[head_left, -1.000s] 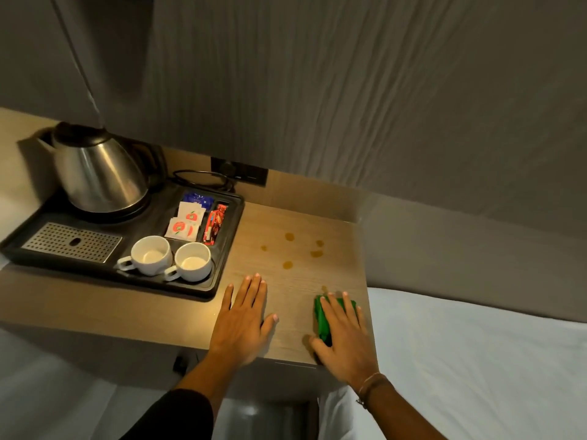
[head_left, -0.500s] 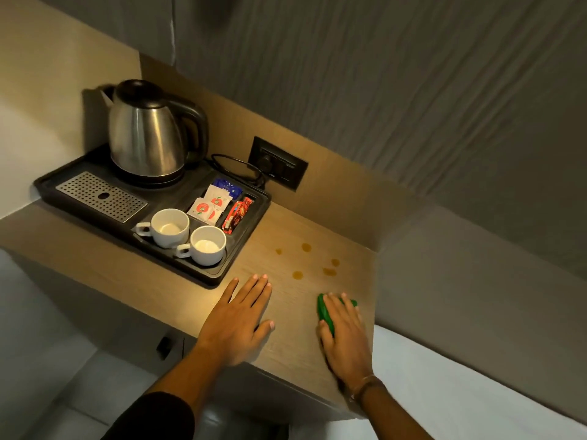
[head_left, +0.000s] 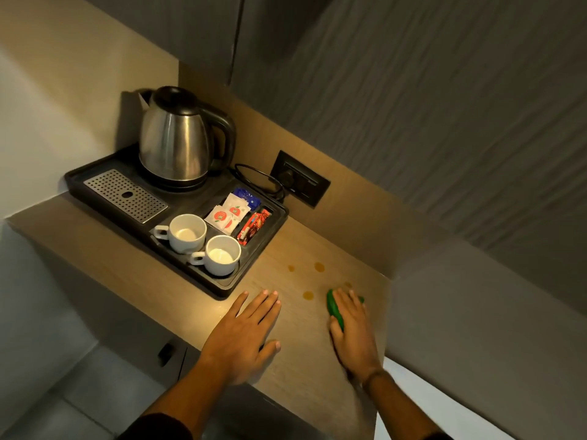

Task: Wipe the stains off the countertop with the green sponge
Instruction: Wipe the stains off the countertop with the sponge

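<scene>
The wooden countertop (head_left: pixel 295 338) carries several small brown stains (head_left: pixel 319 267), another stain (head_left: pixel 307 295) lying just left of the sponge. My right hand (head_left: pixel 354 331) presses flat on the green sponge (head_left: pixel 334 308), which shows along the hand's left side and past the fingertips near the counter's right edge. My left hand (head_left: pixel 243 336) rests palm down on the counter with fingers spread, holding nothing, to the left of the stains.
A black tray (head_left: pixel 222 289) at the left holds a steel kettle (head_left: pixel 176 139), two white cups (head_left: pixel 187 232), sachets (head_left: pixel 230 214) and a metal drip grate (head_left: pixel 125 195). A wall socket (head_left: pixel 301 178) with a cord sits behind. A white surface (head_left: pixel 422 404) lies right of the counter.
The view has swung left and tilted. My right hand with the sponge has slid forward to the stains, covering one of them. My left hand stays flat in place.
</scene>
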Available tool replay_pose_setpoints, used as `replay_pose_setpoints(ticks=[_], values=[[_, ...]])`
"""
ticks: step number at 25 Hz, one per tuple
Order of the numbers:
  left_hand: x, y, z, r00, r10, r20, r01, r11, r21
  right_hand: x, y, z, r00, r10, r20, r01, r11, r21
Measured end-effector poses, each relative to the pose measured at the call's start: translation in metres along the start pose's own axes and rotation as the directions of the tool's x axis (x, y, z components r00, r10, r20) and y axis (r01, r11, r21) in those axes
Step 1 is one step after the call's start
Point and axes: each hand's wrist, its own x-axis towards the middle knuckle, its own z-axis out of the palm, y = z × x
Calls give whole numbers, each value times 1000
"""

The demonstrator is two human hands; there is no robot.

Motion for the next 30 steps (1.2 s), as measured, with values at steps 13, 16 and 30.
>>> replay_pose_setpoints(ticks=[13,16,30], values=[[0,2,-5,1000,-12,26,12,1000,3,4,7,1,987,-156,50,156,988,1],[0,3,-6,1000,-11,24,11,1000,14,-9,34,-11,993,-121,16,120,992,38],[-1,7,-11,998,-15,63,14,1000,13,61,10,-5,998,-63,-8,63,997,54]])
